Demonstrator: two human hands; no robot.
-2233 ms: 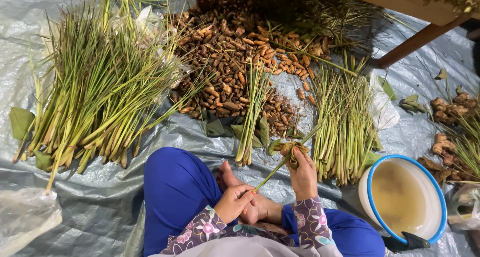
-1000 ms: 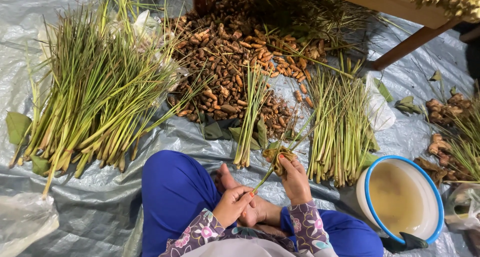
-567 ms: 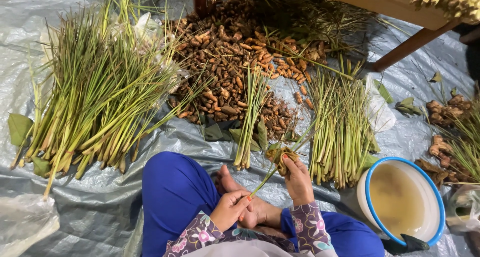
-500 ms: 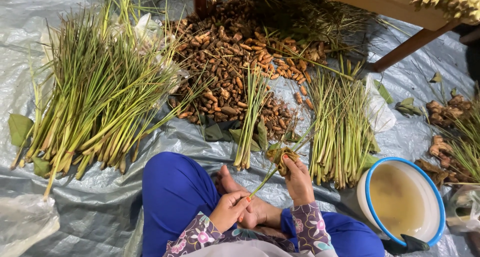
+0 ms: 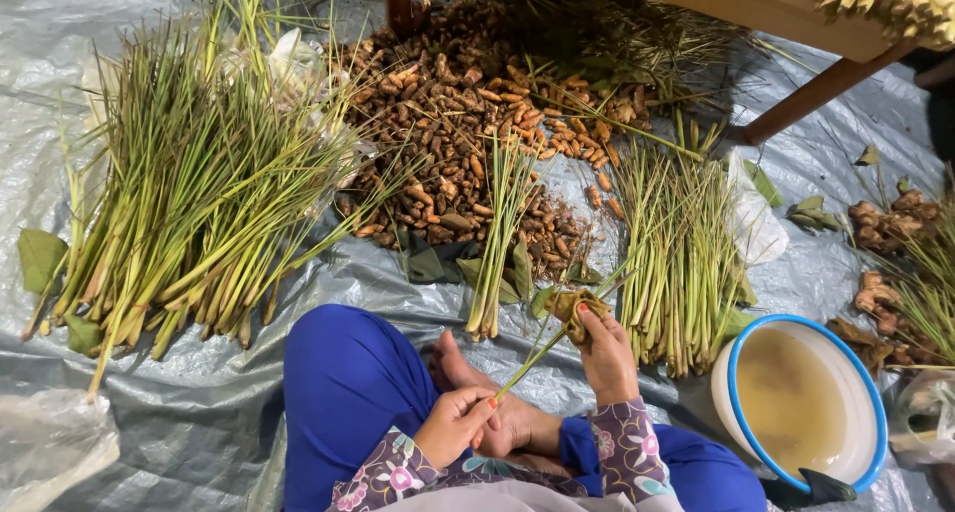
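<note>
Fingers of left hand (image 5: pixel 453 424) pinch one lemongrass stalk (image 5: pixel 542 345); right hand (image 5: pixel 604 338) wipes it with cloth (image 5: pixel 573 305). Large pile (image 5: pixel 189 194) left apparently remains; smaller bundle (image 5: pixel 681 253) right.

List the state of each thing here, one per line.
left hand: pinching the stalk's lower end
right hand: gripping the cloth around the stalk
stalk: held slanted between both hands
cloth: crumpled
basin: upright, holding murky liquid
large stalk pile: fanned out on the tarp
roots: heaped loose
</note>
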